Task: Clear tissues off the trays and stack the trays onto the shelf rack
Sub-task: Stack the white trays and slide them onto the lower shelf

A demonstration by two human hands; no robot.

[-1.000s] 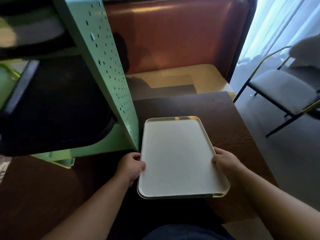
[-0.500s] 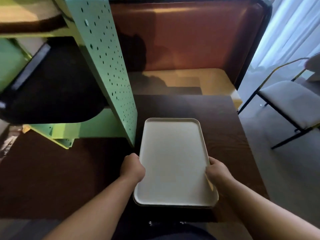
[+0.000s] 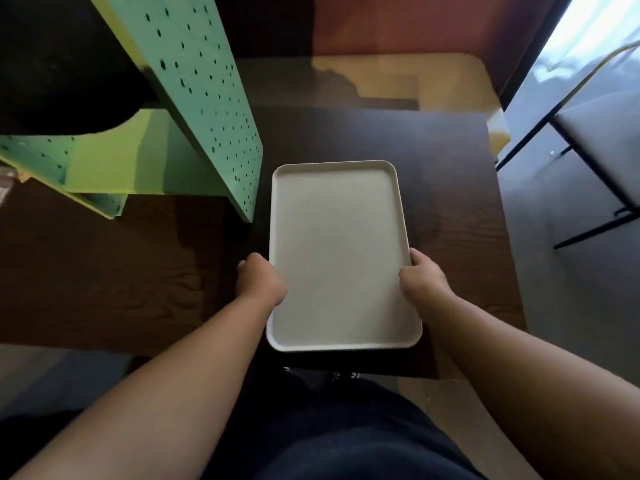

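A dark wood-grain table (image 3: 450,209) fills the middle of the view, with a reddish-brown padded bench back (image 3: 415,22) and its tan seat (image 3: 433,77) beyond the far edge. On the tabletop lies a pale beige rectangular tray (image 3: 341,258) with rounded corners, a low raised rim and a matte, faintly speckled face; nothing lies on it. The left hand (image 3: 259,280) grips the tray's left long edge, fingers curled under the rim. The right hand (image 3: 424,277) grips the right long edge in the same way, thumb on top of the rim. Just left of the tray stands the mint-green metal shelf rack (image 3: 204,98), its upright side panel punched with rows of small holes. A dark, rounded shape (image 3: 62,64) sits on its shelf. At the right, a black-framed chair (image 3: 595,140) with a grey cushion stands on the floor, near a bright curtain (image 3: 599,15).
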